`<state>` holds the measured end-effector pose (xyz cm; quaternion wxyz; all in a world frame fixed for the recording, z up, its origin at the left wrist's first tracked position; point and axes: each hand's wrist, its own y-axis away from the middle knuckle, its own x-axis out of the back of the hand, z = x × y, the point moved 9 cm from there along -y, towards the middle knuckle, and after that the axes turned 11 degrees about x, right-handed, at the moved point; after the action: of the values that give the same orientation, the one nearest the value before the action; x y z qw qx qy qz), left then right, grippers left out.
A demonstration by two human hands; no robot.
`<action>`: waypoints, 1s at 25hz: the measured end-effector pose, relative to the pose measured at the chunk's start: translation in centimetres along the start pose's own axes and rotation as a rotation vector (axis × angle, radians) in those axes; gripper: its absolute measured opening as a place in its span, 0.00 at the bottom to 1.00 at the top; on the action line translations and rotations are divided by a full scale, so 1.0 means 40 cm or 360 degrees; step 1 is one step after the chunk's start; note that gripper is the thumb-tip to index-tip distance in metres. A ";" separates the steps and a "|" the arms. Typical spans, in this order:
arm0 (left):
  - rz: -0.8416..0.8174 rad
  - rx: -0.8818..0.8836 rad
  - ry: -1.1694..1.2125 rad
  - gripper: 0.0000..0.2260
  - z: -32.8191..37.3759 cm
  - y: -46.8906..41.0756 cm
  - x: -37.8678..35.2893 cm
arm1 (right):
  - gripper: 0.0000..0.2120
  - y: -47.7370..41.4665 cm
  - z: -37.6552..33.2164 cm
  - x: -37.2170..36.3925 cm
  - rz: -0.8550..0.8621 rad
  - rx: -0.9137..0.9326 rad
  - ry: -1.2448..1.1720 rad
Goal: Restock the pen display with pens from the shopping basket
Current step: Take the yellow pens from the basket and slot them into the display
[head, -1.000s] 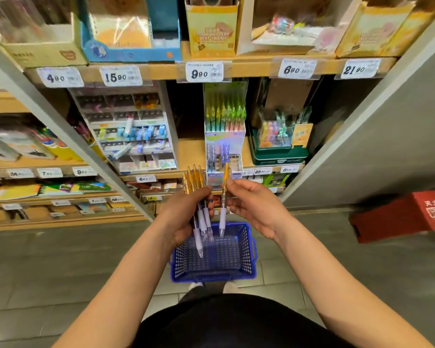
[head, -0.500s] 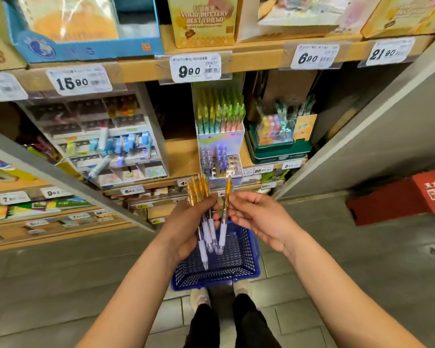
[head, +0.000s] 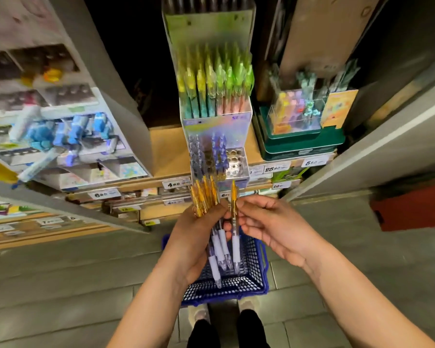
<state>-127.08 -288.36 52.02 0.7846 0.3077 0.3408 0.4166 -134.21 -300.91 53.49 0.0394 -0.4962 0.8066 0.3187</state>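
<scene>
Both hands on pens, above blue mesh plastic shopping basket (head: 251,280).
Left hand (head: 199,237) grips bundle of amber-topped clear pens (head: 206,197); right hand (head: 274,224) pinches single amber-topped pen (head: 234,214), below iridescent tiered pen display (head: 219,136).

Shopping basket (head: 256,272) — 1. Above basket: orange-topped pens, one bundle (head: 203,197) of about four, plus single pen (head: 234,209). Beyond basket: pen display (head: 219,131) — 1.

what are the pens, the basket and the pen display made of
pens: plastic, it seems; glossy translucent orange tops, clear barrels, pale matte grips that look rubbery.
basket: blue moulded plastic, judging by its uniform open lattice walls.
display: probably card or thin plastic with an iridescent, mirror-like foil finish; blur leaves it open.
</scene>
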 end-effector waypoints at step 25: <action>-0.0217 0.0050 0.0007 0.07 -0.050 -0.131 -0.056 | 0.02 -0.300 -0.232 0.058 0.0335 0.1496 0.1827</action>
<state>-127.27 -292.31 47.45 0.8056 0.2950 0.3691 0.3575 -123.13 -311.50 54.25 -0.2105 -0.4356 0.7949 -0.3662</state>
